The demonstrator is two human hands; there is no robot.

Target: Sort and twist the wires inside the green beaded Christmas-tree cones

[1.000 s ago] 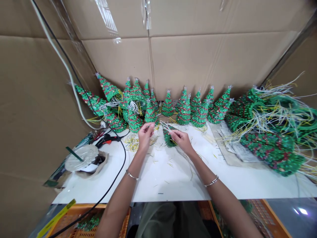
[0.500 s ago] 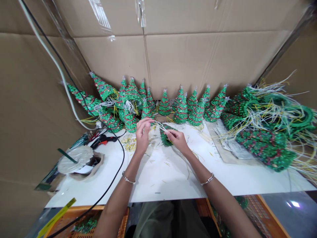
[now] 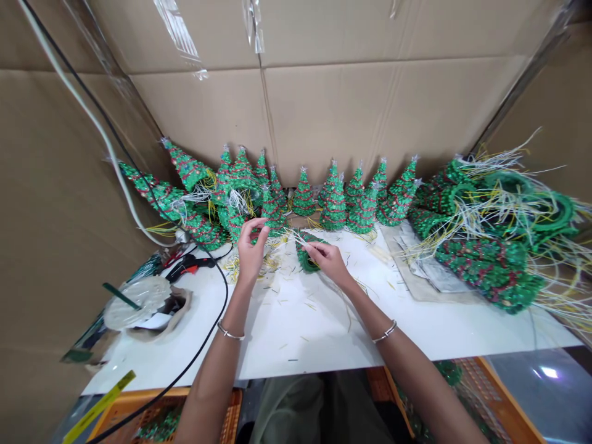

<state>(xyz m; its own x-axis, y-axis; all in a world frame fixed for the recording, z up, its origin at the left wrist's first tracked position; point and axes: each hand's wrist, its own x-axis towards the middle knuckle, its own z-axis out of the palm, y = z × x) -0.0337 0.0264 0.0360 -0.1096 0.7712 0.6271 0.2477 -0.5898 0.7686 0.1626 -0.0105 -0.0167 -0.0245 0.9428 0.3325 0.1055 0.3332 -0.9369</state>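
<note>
I saw the right hand (image 3: 329, 261) pinching some white wires (image 3: 296, 238). At its nine o'clock, a small green tree (image 3: 303, 259) lay on the white table (image 3: 296, 336). Farther toward nine, the left hand (image 3: 251, 253) was loosely curled; whether it gripped something, I could not tell.

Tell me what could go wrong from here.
The white wires in the right hand might slip or fan apart, since their ends stick out loose.

The black cable loops close beside the left arm, so a sideways move could snag it.

The tangled wires on the pile at the right might catch on each other if one tree were pulled out.
</note>
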